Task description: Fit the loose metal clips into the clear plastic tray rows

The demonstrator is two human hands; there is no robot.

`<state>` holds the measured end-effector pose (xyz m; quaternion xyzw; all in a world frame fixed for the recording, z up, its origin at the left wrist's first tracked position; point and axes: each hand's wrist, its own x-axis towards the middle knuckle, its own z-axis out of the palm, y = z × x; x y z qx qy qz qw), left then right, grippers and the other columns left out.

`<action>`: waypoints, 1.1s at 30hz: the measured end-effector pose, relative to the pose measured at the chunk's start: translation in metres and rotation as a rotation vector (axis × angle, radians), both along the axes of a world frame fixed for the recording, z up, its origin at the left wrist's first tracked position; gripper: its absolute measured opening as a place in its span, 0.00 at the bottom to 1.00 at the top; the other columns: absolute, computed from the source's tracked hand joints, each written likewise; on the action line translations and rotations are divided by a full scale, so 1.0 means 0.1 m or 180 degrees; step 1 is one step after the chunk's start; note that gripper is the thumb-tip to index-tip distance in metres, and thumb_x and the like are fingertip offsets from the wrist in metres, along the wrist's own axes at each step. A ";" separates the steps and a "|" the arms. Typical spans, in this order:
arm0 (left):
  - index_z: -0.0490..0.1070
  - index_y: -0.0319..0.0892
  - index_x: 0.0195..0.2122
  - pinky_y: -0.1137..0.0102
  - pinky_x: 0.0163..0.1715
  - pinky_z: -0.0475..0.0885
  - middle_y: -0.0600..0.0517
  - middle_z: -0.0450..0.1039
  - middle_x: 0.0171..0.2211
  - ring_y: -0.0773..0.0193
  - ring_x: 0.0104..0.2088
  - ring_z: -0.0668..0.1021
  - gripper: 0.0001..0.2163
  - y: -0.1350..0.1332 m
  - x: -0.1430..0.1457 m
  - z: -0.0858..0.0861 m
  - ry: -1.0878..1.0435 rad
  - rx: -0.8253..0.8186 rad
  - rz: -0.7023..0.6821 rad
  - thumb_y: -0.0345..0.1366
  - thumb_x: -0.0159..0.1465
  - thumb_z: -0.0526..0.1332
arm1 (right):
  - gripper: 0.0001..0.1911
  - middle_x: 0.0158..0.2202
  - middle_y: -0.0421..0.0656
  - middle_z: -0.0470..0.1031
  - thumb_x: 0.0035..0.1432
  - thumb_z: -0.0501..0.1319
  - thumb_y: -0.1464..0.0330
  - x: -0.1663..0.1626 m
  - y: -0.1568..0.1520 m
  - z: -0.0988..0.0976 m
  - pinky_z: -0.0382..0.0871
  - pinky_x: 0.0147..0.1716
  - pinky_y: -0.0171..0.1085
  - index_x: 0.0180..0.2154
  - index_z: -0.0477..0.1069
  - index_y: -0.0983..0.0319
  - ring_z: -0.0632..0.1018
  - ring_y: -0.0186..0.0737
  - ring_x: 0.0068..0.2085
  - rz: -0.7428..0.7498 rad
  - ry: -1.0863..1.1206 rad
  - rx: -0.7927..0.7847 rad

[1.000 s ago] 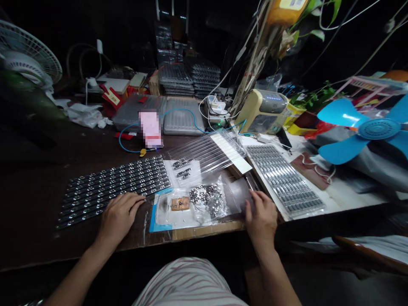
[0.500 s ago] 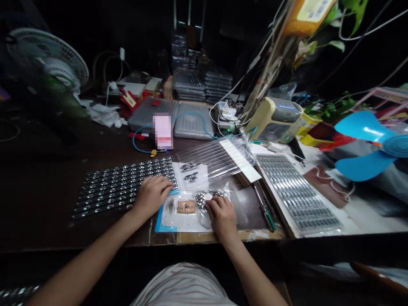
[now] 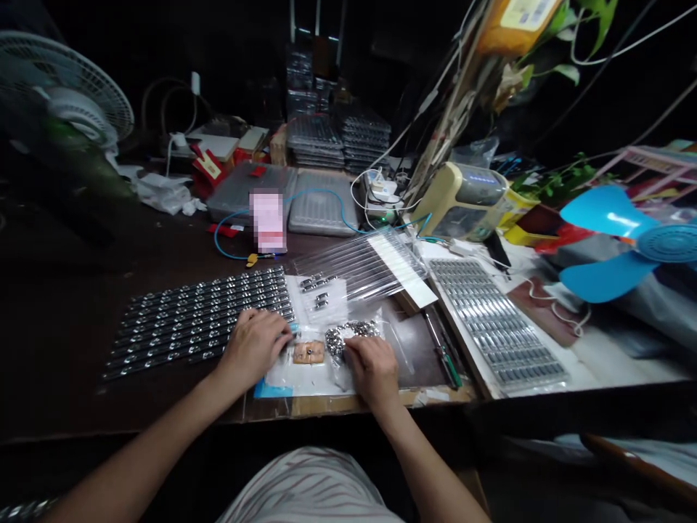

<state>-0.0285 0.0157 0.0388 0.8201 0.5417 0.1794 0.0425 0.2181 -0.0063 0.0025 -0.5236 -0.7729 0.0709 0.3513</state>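
Observation:
My left hand (image 3: 255, 347) rests with fingers curled at the right end of a dark tray of small metal parts (image 3: 185, 319), fingertips by a small brown fixture block (image 3: 308, 352). My right hand (image 3: 371, 365) lies palm down on a clear plastic bag, its fingertips in a heap of small shiny metal pieces (image 3: 348, 333). What either hand's fingers hold cannot be made out. A few loose metal parts (image 3: 319, 285) lie on white paper behind the heap.
A clear ribbed plastic cover (image 3: 364, 263) leans behind the bag. A second filled tray (image 3: 493, 319) sits at right, tools (image 3: 443, 352) beside it. Stacked trays (image 3: 337, 138), a cream device (image 3: 462, 200), a blue fan (image 3: 632, 240) and a white fan (image 3: 65, 109) crowd the back.
My right hand came from the right side of the bag onto the heap of metal pieces. My left hand slid right along the dark tray to its end.

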 end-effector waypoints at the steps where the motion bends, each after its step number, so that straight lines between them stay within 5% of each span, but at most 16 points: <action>1: 0.72 0.44 0.31 0.60 0.43 0.60 0.51 0.76 0.31 0.58 0.36 0.74 0.06 -0.10 -0.03 -0.02 0.0031 -0.0035 -0.0038 0.35 0.64 0.57 | 0.08 0.34 0.42 0.78 0.64 0.57 0.67 -0.03 0.00 0.03 0.61 0.40 0.38 0.37 0.74 0.59 0.74 0.38 0.37 0.0022 0.0033 -0.0069; 9: 0.71 0.44 0.44 0.63 0.41 0.64 0.49 0.76 0.39 0.58 0.38 0.75 0.09 -0.37 0.08 -0.21 -0.0255 -0.0013 0.0106 0.34 0.66 0.53 | 0.03 0.32 0.38 0.78 0.59 0.64 0.66 -0.41 0.08 0.11 0.57 0.38 0.37 0.34 0.76 0.56 0.72 0.37 0.35 0.0343 -0.0157 -0.0514; 28: 0.74 0.46 0.41 0.66 0.39 0.65 0.50 0.75 0.37 0.59 0.38 0.75 0.08 -0.36 0.07 -0.34 -0.0496 0.0092 0.0070 0.40 0.64 0.59 | 0.06 0.38 0.39 0.76 0.60 0.62 0.66 -0.52 0.06 0.05 0.58 0.40 0.39 0.39 0.77 0.53 0.71 0.39 0.40 0.0456 -0.0322 -0.0568; 33: 0.75 0.45 0.39 0.66 0.39 0.66 0.50 0.76 0.37 0.59 0.38 0.76 0.08 -0.35 0.04 -0.39 -0.0523 0.0133 0.0067 0.40 0.64 0.58 | 0.12 0.46 0.42 0.74 0.60 0.62 0.67 -0.35 0.09 0.12 0.58 0.42 0.41 0.47 0.73 0.54 0.70 0.43 0.44 0.0193 -0.0747 -0.0346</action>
